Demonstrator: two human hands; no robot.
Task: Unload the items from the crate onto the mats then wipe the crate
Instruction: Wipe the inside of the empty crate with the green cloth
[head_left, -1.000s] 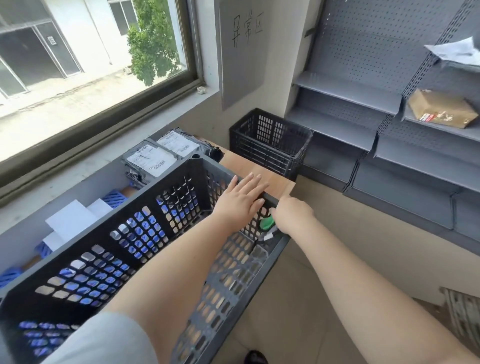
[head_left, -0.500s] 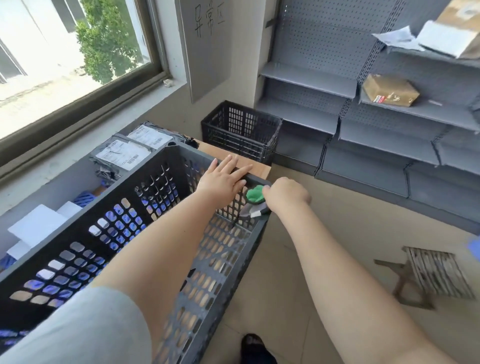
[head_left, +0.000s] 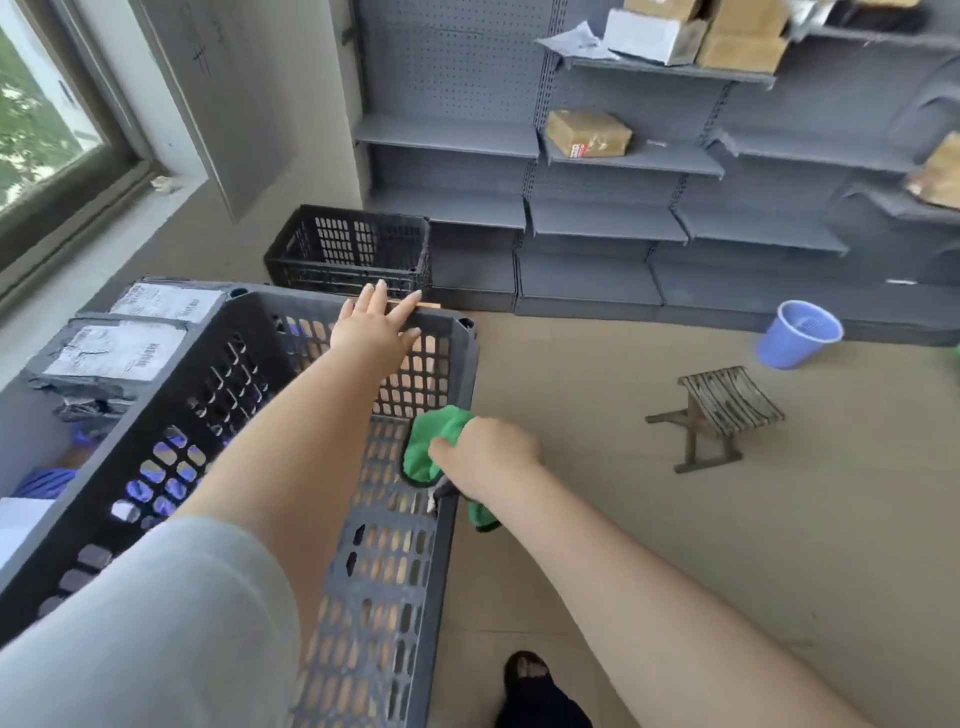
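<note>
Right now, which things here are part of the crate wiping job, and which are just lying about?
In the job:
- crate, tilted up
- green cloth, gripped by the right hand
- left hand, flat on the crate's far rim
- grey parcels, beside the crate

Lying about:
- second crate
- blue bin
- wooden stool
- shelves

matt perforated plastic crate (head_left: 374, 597); soft green cloth (head_left: 428, 447); worn wooden stool (head_left: 727, 402)

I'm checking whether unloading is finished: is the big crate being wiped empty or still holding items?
Empty as far as visible: the crate shows only bare perforated walls, with the left hand steadying it and the right hand holding a green cloth.
</note>
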